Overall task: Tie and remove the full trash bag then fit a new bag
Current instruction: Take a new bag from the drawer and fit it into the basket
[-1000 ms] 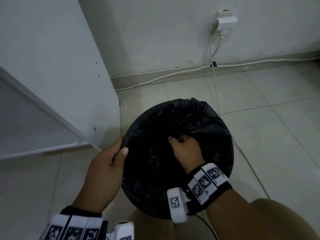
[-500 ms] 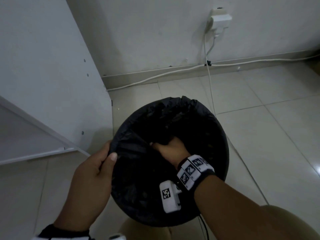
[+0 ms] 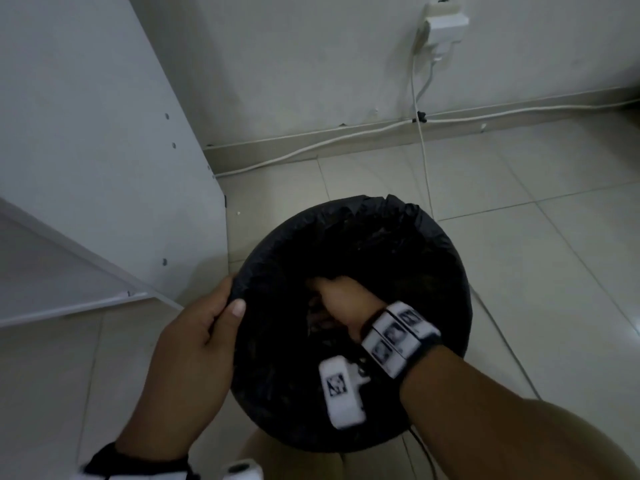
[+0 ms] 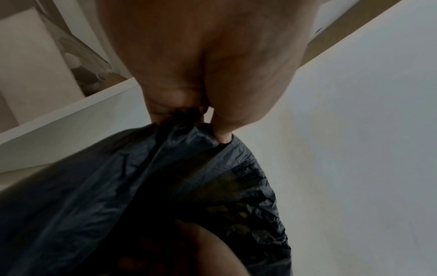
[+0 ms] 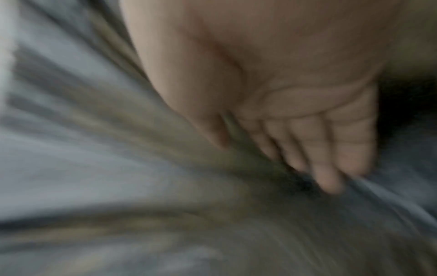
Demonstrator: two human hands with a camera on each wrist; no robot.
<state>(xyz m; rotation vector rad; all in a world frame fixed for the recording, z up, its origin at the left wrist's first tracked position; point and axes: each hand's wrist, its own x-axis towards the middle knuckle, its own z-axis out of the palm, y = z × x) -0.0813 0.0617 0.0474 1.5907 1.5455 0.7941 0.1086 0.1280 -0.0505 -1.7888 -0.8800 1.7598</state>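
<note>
A black trash bag [image 3: 415,258] lines a round bin on the tiled floor, its edge folded over the bin's rim. My left hand [image 3: 221,313] grips the bag's left edge, thumb over the rim and fingers outside. In the left wrist view the left hand [image 4: 201,119] pinches a bunched fold of the bag [image 4: 141,186]. My right hand [image 3: 341,299] reaches down inside the bag. The blurred right wrist view shows the right hand [image 5: 307,149] with straight fingers pressing on the bag's film [image 5: 118,168]. What lies inside the bag is too dark to see.
A white cabinet panel [image 3: 104,133] and its shelf [image 3: 52,271] stand close on the left of the bin. A wall socket with a charger [image 3: 443,26] is at the back. White cables [image 3: 311,147] run along the baseboard and across the floor beside the bin.
My right hand has pushed lower and a little leftward inside the bag. The left hand keeps its grip on the rim. The head view has shifted slightly.
</note>
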